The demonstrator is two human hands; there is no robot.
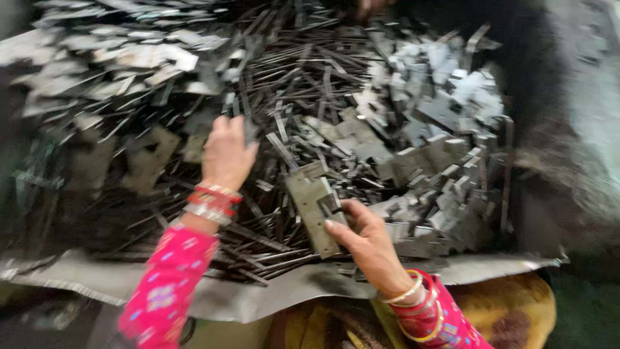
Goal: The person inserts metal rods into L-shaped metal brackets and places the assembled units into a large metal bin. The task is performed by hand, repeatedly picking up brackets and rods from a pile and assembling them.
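Right hand (365, 239) pinches a flat metal plate (314, 207) upright above the pile's near edge, seemingly to view it, while left hand (226, 155), grip loosely open, reaches among thin rods (284, 77).

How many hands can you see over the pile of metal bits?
2 for sure. The left hand reaches into the thin grey metal rods. The right hand holds a flat grey metal plate. A blurry shape at the top edge may be another person's hand.
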